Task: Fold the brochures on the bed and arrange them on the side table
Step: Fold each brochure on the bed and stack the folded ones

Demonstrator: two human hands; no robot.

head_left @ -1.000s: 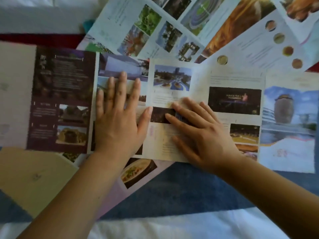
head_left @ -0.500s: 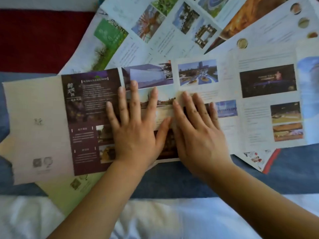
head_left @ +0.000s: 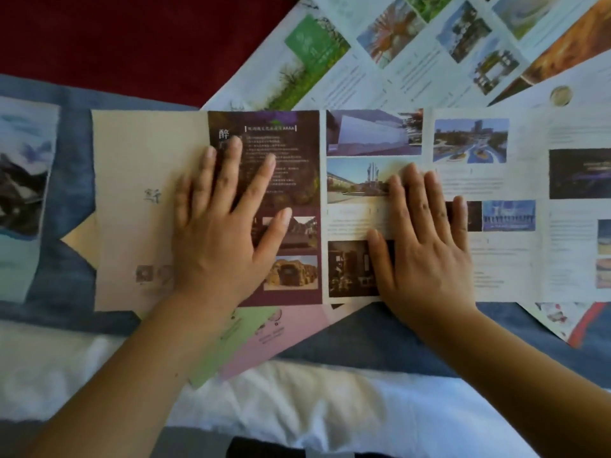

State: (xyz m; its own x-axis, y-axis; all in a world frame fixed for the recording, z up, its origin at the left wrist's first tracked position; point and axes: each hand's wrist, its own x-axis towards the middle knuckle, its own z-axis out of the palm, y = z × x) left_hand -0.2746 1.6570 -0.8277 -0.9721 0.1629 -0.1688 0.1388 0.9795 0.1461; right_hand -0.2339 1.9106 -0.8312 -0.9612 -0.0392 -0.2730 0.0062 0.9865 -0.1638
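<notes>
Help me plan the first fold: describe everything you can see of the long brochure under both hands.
The long brochure is paper, unfolded and flat, with panels: beige, dark maroon, then white ones with photos. It lies across other brochures and the blue bedspread; its right end leaves the frame. The left hand and right hand press it, fingers straight.

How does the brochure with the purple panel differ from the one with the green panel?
The purple-panel brochure lies straight across the bed; the green-panel brochure lies slanted. The left hand and right hand rest flat on the purple-panel brochure; neither touches the green-panel one. The purple-panel brochure overlaps the green-panel one's lower edge. Both lie unfolded.
</notes>
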